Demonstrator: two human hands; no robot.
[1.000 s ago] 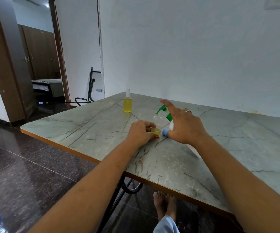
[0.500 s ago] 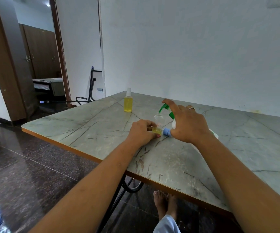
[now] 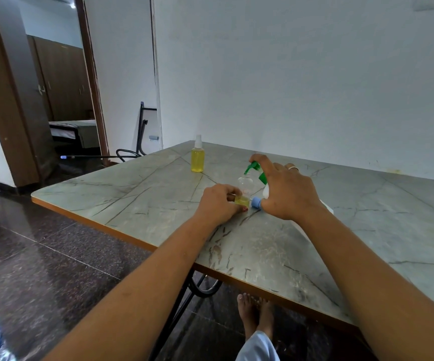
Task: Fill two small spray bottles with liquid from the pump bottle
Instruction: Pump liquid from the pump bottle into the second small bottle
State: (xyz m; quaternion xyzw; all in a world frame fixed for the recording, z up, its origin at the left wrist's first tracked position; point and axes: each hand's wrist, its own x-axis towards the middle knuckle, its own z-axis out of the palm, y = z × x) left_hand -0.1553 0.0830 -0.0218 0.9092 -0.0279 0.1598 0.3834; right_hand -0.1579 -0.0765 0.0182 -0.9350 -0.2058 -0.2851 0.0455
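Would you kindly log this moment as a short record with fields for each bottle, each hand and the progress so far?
far spray bottle: capped, full of yellow liquid, standing alone on the table
near spray bottle: open, a little yellow liquid at the bottom
pump bottle: green pump head over the near bottle's mouth
left hand: holding the near bottle's base
right hand: on the pump, index finger on top
blue cap: lying on the table beside the near bottle
progress: one filled, second barely started

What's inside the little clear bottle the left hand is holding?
The small clear plastic bottle holds a shallow layer of yellow liquid at its base; the rest looks empty. The left hand covers part of the bottom, so the exact level is hidden.
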